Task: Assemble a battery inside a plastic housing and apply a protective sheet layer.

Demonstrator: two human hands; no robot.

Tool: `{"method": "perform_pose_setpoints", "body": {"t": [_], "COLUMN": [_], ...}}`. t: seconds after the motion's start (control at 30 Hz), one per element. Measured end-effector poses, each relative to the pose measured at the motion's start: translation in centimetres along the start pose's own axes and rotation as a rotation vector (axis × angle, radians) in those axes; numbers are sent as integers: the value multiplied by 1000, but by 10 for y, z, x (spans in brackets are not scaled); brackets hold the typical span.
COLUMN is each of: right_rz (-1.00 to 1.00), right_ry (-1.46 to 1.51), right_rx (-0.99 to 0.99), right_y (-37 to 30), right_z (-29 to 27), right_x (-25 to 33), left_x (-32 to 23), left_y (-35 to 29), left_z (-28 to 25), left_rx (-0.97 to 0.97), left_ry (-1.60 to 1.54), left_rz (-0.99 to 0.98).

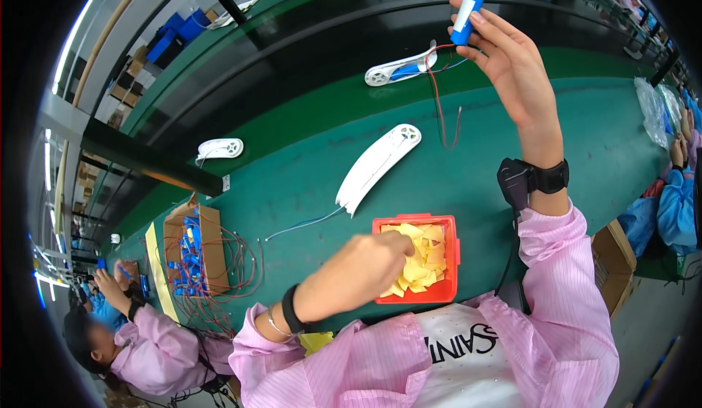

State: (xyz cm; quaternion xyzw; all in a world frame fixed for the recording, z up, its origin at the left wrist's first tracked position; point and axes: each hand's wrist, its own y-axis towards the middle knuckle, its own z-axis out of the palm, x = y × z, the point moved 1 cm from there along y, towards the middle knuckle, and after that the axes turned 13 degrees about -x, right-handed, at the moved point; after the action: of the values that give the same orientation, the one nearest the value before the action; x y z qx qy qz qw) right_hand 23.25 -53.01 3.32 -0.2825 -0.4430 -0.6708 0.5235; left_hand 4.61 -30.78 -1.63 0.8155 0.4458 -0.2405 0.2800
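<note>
High at the upper right, my right hand (512, 57) pinches a blue cylindrical battery (468, 17) between thumb and fingers. A white patch covers part of the battery's side, and thin red and dark wires (436, 101) hang from its lower end. My left hand (369, 262) is over a red plastic bin (454, 262), its fingers curled together at the pile of yellow paper-like pieces (424, 254). What those fingertips hold, if anything, is hidden. Beyond the bin lies a curved white plastic housing (376, 163) with a cable at its near end.
On the green bench (307, 189), a cardboard box (212, 251) at the left holds blue batteries with tangled red wires. Another white housing (402, 70) containing a blue battery lies at the far side, and a smaller white piece (219, 148) farther left. A co-worker (146, 335) sits at the left.
</note>
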Motion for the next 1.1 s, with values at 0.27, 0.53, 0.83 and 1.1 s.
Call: {"method": "perform_pose_setpoints", "body": {"t": [0.27,0.53,0.83,1.1], "right_rz": [28,42,39,-38], "right_ry": [-23,-59,-97,-139], "right_rx": [87,101,155,59], "right_y": [-7,-13,-50,-66], "right_z": [8,10,54,67], "right_x": [12,7,-30,-31], "left_x": [151,112,29,23], "left_y": [80,104,124,117], "left_z": [-18,8,-11,-4], "left_rx": [111,-145,-814,-907], "left_ry": [-125,-831,-935,-926], "left_rz": [-647,-637,-154,-146]}}
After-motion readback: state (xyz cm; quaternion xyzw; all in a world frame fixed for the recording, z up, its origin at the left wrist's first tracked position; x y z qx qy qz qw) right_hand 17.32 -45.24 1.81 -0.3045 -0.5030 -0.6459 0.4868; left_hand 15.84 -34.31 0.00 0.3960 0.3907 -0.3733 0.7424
